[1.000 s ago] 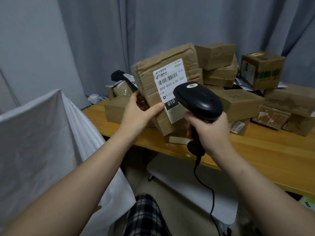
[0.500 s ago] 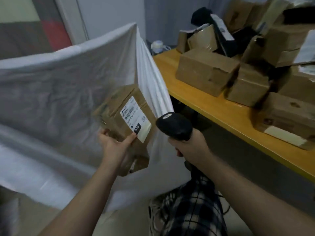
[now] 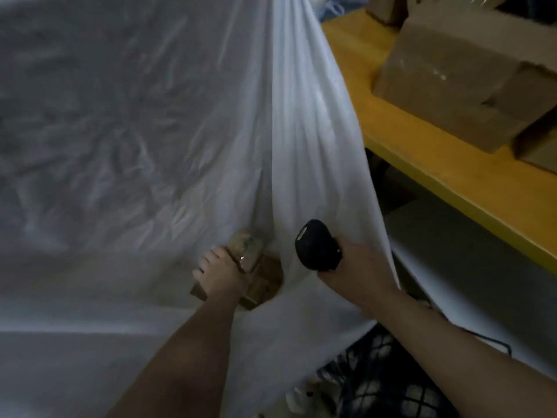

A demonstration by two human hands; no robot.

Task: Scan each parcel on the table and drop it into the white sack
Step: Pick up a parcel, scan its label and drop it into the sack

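The white sack (image 3: pixel 144 122) fills the left and middle of the view, its near edge hanging in folds. My left hand (image 3: pixel 221 274) grips a brown taped cardboard parcel (image 3: pixel 245 251) low down inside the sack's mouth; most of the parcel is hidden by my hand and the cloth. My right hand (image 3: pixel 355 268) holds the black barcode scanner (image 3: pixel 318 248) by its handle, just right of the sack's edge, head pointing up and left. Its cable trails off to the lower right.
The yellow wooden table (image 3: pixel 437 152) runs along the right, with brown cardboard parcels (image 3: pixel 458 76) on it. Below the table lies a white surface (image 3: pixel 470 267). My plaid trouser leg (image 3: pixel 388 384) shows at the bottom.
My left hand has carried the parcel from in front of the table down and left into the sack. My right hand with the scanner has lowered beside it. My view has swung to the sack.
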